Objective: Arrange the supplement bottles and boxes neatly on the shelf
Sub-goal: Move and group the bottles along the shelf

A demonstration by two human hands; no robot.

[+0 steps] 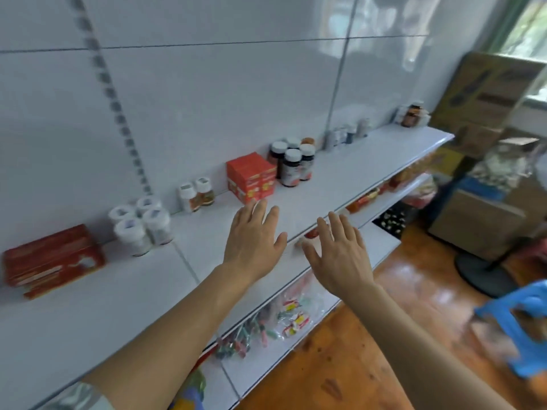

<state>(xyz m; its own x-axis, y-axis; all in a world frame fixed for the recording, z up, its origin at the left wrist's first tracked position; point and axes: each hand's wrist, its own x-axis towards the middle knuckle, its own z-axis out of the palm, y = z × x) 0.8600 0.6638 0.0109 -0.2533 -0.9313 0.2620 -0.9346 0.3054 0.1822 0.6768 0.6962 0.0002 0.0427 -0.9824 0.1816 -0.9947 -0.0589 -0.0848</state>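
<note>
So we've got both hands flat and holding nothing mid-frame, left hand [255,238] over the white metal shelf [370,167], right hand [340,255] past its front edge, with the orange-red cardboard boxes [251,177] and dark white-capped supplement bottles [293,161] lined up along the back wall just above.

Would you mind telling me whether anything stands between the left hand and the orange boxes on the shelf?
Nothing visible does. The left hand hovers open over bare shelf, its fingers just short of the orange boxes; the bottles stand off to either side.
</note>
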